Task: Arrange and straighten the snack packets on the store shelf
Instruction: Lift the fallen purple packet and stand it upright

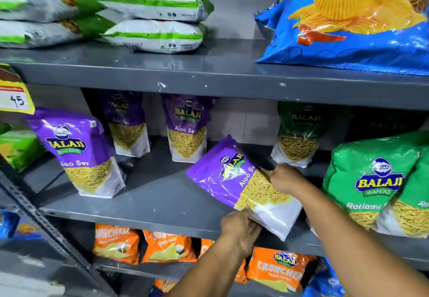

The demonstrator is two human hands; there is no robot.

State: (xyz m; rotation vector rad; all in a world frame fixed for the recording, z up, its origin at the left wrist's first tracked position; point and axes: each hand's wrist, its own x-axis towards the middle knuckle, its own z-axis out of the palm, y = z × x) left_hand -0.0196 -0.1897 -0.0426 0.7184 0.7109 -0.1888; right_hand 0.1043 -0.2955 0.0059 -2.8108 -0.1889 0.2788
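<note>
Both hands grip a tilted purple plastic sev packet (241, 180) over the grey metal shelf (162, 203): left hand (239, 229) at its white base, right hand (284, 178) at its upper edge, top leaning left.

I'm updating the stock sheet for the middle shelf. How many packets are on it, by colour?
Purple Aloo Sev: 4, three upright and one tilted, held by the left hand and right hand.
Green Ratlami Sev: 3 clearly visible; a dark one behind is unclear.
Total: 7
</note>
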